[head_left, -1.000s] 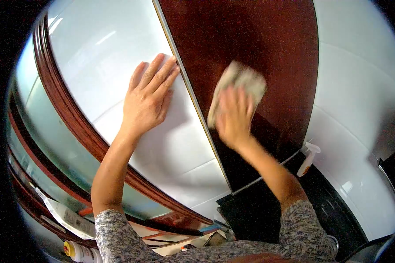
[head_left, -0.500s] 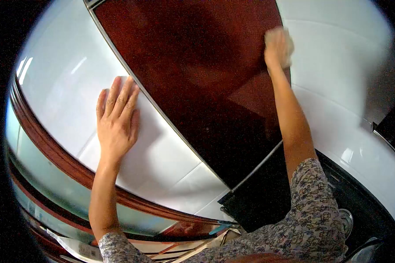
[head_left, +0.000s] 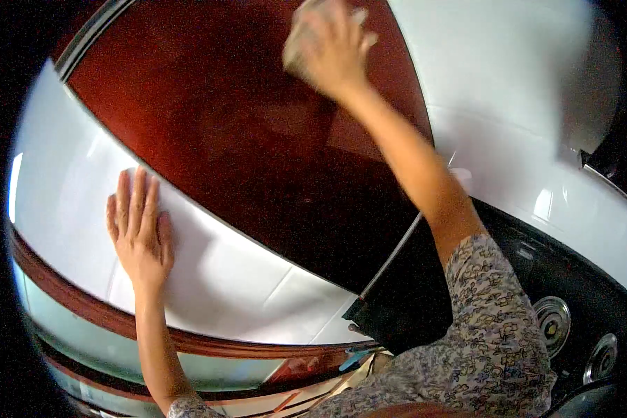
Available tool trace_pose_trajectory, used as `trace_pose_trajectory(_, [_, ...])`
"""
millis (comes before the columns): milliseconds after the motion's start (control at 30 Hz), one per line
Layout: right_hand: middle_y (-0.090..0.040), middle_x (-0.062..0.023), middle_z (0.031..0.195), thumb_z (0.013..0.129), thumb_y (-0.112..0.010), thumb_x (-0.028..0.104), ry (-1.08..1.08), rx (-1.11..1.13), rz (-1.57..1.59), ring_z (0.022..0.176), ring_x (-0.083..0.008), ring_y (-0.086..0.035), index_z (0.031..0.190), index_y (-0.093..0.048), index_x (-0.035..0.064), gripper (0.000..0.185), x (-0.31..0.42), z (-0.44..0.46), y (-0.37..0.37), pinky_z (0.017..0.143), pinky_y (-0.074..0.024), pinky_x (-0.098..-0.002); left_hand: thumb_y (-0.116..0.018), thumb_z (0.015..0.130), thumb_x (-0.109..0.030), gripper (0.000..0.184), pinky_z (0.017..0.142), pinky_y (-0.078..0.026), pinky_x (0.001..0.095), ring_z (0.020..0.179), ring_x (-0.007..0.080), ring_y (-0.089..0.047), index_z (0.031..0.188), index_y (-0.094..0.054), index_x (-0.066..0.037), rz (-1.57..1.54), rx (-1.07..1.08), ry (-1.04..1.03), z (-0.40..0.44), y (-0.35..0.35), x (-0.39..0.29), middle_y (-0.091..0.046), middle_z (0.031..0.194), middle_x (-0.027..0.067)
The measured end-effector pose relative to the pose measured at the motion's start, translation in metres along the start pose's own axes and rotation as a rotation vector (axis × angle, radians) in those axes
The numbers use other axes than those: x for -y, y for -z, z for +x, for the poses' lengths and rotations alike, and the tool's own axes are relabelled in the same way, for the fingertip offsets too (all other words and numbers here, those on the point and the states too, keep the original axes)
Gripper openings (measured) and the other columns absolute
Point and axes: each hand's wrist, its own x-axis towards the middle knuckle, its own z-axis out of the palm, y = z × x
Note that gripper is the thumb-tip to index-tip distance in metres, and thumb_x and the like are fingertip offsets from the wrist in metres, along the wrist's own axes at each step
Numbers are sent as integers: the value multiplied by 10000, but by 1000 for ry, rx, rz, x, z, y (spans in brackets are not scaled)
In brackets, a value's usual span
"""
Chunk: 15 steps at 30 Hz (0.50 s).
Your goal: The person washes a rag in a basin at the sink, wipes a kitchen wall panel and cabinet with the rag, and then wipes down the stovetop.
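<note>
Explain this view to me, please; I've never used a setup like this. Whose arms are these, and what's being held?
There is no machine here: these are a person's own bare hands, seen by a single camera worn on the head, looking forward and down. The right hand, a little blurred, holds a pale cloth at the dark red panel. The left hand holds nothing and rests on the white tiles beside that panel. At lower right, a black surface carries round metal fittings, possibly burners.
</note>
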Motion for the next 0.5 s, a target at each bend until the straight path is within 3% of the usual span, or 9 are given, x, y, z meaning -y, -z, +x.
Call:
trace_pose_trajectory(33, [-324,-100,1409,911,-431,343,-39,8,-176,1304,-430,-228,1346,-393,224,452,-48,11,-16,955,-179,-704,-442,919,-199,424,1135,-137,407,1366,211,-266,1338,-462,-143,-18,1,-4,3,0,-2,-391,1424,20])
trace_pose_trajectory(67, [-531,-194,982,908,-383,256,-123,-72,-145,902,-305,-541,960,-493,29,258,6,36,56,798,-403,-474,-445,918,-192,422,1132,-137,412,1365,221,-269,1336,-466,-134,-37,4,-6,4,3,-3,-395,1422,30])
trace_pose_trajectory(100, [-536,-229,1065,898,-395,218,-396,52,-102,1007,-304,-542,968,-490,35,219,-14,34,66,849,-412,-453,-451,916,-182,421,1127,-138,417,1364,235,-272,1331,-471,-115,-27,27,-14,2,5,-4,-396,1423,39])
trace_pose_trajectory(133, [-226,-108,1475,946,-372,342,-392,5,68,1347,-329,-208,1421,-276,162,517,-137,-39,1,1094,-145,-493,-453,915,-178,425,1125,-137,418,1364,231,-273,1334,-466,-107,-15,19,-33,2,1,-5,-393,1424,43])
trace_pose_trajectory(167, [-257,-99,1464,924,-411,317,-327,-42,66,1345,-358,-203,1404,-305,186,509,-156,-83,2,1055,-163,-577,-455,915,-180,427,1124,-138,417,1364,231,-273,1336,-464,-106,-28,2,-39,1,0,-5,-390,1426,43])
trace_pose_trajectory(300, [-132,-133,1515,959,-344,315,-968,73,96,1388,-278,-147,1450,-173,82,570,-154,-239,34,1122,-114,-423,-450,916,-177,426,1121,-144,415,1360,225,-282,1336,-465,-108,-22,-4,-53,0,-3,-6,-384,1430,54])
trace_pose_trajectory(333, [-133,-167,1507,966,-329,296,-832,42,-25,1390,-298,-137,1443,-168,48,560,-185,-332,9,1125,-102,-425,-443,919,-175,422,1121,-146,414,1359,226,-285,1334,-467,-108,-16,-7,-50,0,-4,-6,-385,1429,59])
trace_pose_trajectory(433, [-165,-200,1487,975,-317,259,-1182,0,286,1374,-322,-166,1427,-203,20,524,-43,-324,49,1104,-142,-418,-424,927,-186,418,1118,-148,413,1360,234,-284,1332,-466,-93,-11,-11,-70,1,-5,-6,-386,1428,67])
trace_pose_trajectory(500, [-248,-214,1435,965,-338,253,-883,-1,384,1327,-349,-230,1389,-283,6,494,7,-317,40,1068,-194,-436,-410,935,-198,418,1116,-147,413,1360,238,-284,1333,-462,-83,12,1,-78,-1,-9,-2,-386,1428,71])
